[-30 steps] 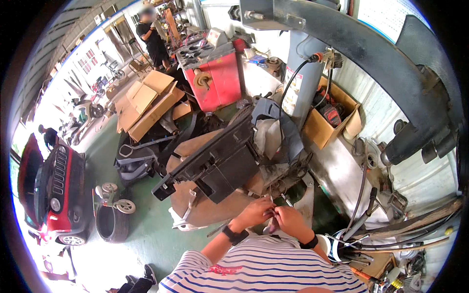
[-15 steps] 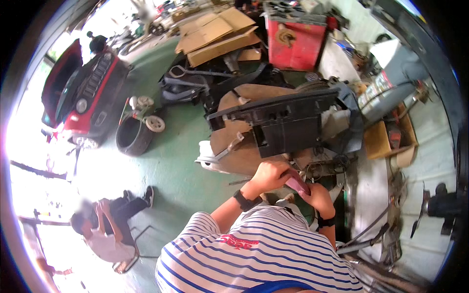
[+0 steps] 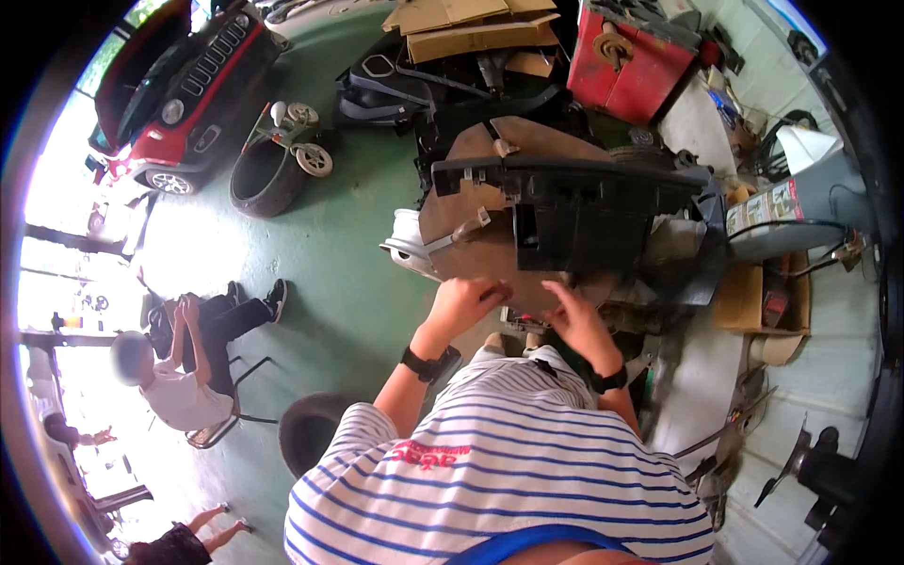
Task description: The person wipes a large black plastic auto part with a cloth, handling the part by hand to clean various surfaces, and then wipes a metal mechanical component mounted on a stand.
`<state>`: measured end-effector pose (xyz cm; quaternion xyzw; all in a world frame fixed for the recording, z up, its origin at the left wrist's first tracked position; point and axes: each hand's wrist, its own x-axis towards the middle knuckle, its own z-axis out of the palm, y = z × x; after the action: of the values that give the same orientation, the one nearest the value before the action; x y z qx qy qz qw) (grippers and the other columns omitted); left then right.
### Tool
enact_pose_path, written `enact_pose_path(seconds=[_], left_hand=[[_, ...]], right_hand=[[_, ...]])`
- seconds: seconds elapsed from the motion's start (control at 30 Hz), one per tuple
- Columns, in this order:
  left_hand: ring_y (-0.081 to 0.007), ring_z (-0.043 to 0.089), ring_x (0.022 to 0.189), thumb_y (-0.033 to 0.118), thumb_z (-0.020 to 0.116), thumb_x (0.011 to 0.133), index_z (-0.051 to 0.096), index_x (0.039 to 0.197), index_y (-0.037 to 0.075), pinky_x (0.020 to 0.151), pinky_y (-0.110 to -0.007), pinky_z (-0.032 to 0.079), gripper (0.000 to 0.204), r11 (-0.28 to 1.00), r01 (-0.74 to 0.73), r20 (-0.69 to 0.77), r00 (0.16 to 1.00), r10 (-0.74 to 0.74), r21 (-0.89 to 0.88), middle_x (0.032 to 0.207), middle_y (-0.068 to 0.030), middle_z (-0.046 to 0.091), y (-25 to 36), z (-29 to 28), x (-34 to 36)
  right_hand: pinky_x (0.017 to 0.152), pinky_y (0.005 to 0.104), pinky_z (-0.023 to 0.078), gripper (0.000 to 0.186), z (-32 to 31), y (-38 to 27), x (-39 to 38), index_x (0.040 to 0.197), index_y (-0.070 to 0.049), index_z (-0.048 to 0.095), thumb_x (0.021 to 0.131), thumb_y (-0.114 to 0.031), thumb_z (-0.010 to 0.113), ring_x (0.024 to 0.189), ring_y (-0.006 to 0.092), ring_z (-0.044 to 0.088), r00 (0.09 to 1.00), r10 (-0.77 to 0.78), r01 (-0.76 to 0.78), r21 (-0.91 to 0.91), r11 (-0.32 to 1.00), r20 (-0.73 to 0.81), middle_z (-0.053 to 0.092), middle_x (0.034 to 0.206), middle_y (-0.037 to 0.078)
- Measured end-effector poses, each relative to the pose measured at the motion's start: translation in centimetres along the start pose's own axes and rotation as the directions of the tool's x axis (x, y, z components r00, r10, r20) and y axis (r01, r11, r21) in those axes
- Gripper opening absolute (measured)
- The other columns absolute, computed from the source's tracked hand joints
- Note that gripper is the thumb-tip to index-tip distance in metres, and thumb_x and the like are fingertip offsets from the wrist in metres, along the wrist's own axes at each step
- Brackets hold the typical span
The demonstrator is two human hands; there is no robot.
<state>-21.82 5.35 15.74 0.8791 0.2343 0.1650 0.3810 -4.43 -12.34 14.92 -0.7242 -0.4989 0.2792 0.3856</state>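
Observation:
My left hand (image 3: 465,307) hovers in front of my waist, its fingers loosely bent and the thumb apart, with nothing visible in it. To its right, my right hand (image 3: 578,326) is raised with fingers spread and holds nothing. A gap separates the two hands. Just beyond them lies a brown flat board (image 3: 461,259), with a long black plastic car part (image 3: 589,221) resting across it. The nearest thing to my left hand is a white wheel rim (image 3: 407,237) at the board's left edge.
Cardboard sheets (image 3: 480,38) and a red cabinet (image 3: 617,75) stand at the back. On the left are a small red car (image 3: 174,122), a tyre (image 3: 264,179) and a seated person (image 3: 193,377). Another tyre (image 3: 306,433) lies by my left elbow. A grey cylinder (image 3: 800,212) is at right.
My hands have come apart. The flat maroon thing they both held is out of sight. The view has shifted, bringing the nearer tyre and another person at the lower left into sight.

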Motion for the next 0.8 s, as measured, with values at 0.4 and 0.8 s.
enact_pose_path(seconds=[0.4, 0.8], left_hand=[[-0.0293, 0.064, 0.066, 0.017, 0.071, 0.074, 0.072, 0.091, 0.011, 0.061, -0.033, 0.052, 0.018, 0.996, -0.087, -0.068, 0.994, 0.087, 0.006, 0.076, -0.0105, 0.067, 6.0, 2.0, 1.3], [-0.0247, 0.066, 0.067, 0.021, 0.069, 0.076, 0.071, 0.101, 0.014, 0.061, -0.033, 0.052, 0.026, 0.931, -0.070, -0.275, 0.945, 0.176, 0.357, 0.079, -0.0077, 0.068, 7.4, -1.6, 3.2]], right_hand=[[0.067, 0.0354, 0.052, 0.038, -2.5, 2.8, 1.8, 0.117, -0.007, 0.061, 0.080, -0.013, 0.069, 0.078, 0.0281, 0.067, 0.967, -0.026, 0.028, -0.007, 1.000, 0.255, 0.067, 0.094, 0.016], [0.067, 0.0323, 0.047, 0.023, -13.1, -1.7, 4.2, 0.096, -0.006, 0.069, 0.073, -0.001, 0.069, 0.075, 0.0250, 0.061, 0.949, -0.313, 0.303, -0.163, 0.939, -0.035, 0.060, 0.082, 0.010]])
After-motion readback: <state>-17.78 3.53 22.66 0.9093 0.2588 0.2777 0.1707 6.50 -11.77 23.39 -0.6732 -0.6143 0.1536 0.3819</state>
